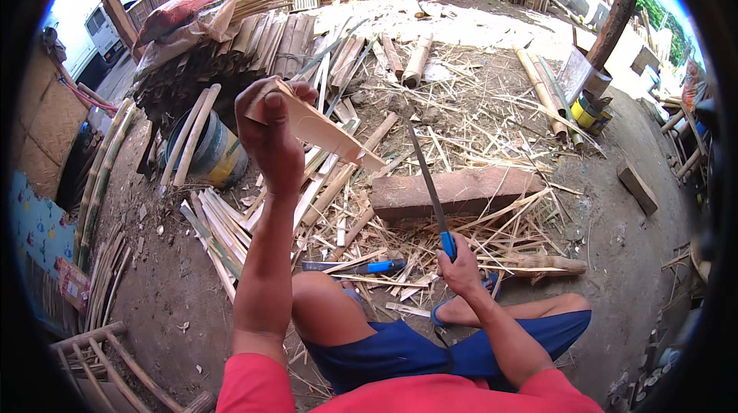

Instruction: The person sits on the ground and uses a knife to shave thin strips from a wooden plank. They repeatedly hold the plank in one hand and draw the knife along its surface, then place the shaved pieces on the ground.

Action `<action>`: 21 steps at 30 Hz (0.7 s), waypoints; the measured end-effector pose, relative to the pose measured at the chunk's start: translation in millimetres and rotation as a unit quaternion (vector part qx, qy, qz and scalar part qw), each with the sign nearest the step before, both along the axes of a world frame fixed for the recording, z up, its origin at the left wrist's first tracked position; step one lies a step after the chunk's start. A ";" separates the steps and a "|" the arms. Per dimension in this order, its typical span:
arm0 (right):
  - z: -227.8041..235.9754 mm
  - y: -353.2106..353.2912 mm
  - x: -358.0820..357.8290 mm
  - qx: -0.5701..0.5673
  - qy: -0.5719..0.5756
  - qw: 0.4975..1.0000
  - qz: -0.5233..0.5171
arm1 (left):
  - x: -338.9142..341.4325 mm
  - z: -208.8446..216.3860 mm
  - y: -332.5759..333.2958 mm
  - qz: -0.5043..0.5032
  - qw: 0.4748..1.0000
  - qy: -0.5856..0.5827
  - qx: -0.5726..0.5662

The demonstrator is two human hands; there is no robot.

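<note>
My left hand [273, 140] is raised at the left of centre, its fingers closed round a pale split bamboo slat [330, 134]. The slat slants down to the right, and its far end hangs above the scraps. In my right hand [460, 265] is the blue handle of a machete [427, 175]. Its long dark blade points up and away, apart from the slat. The blade passes in front of a thick brown wooden block [492, 189] lying on the ground. Near my knee lies a second tool with a blue and black handle [380, 266].
Bamboo shavings [477, 113] litter the ground ahead. Split strips [219, 236] lie at left, beside a bucket [219, 153] with bamboo poles leaning on it. Stacked slats [261, 40] stand farther back. A wooden post [619, 9] rises at far right, and a short wood piece [637, 189] lies at right.
</note>
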State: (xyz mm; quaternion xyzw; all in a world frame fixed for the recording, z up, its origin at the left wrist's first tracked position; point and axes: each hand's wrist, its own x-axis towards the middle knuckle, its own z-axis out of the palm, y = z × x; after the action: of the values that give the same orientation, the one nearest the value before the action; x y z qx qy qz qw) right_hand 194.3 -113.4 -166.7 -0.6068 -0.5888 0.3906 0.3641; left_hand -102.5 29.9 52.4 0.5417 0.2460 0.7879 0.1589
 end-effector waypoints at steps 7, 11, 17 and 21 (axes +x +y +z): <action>92.3 -25.4 23.9 0.065 -0.013 0.997 0.024 | 77.8 55.4 -61.0 -0.105 0.994 0.014 0.023; 155.5 -40.7 21.9 0.181 -0.053 0.980 0.060 | 115.7 42.6 -74.6 -0.128 0.992 -0.006 0.011; 195.6 -33.2 2.7 0.204 -0.047 0.976 0.064 | 130.5 32.4 -79.8 -0.083 0.996 0.014 0.017; 183.8 -21.7 2.8 0.135 -0.067 0.984 0.093 | 132.1 31.2 -82.9 -0.057 0.998 0.004 0.025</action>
State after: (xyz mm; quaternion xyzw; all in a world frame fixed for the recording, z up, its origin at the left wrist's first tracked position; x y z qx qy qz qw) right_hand 197.0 -135.1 17.0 -0.5194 -0.7131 0.2984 0.3642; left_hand 29.6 -53.0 83.6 0.5614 0.1954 0.7817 0.1886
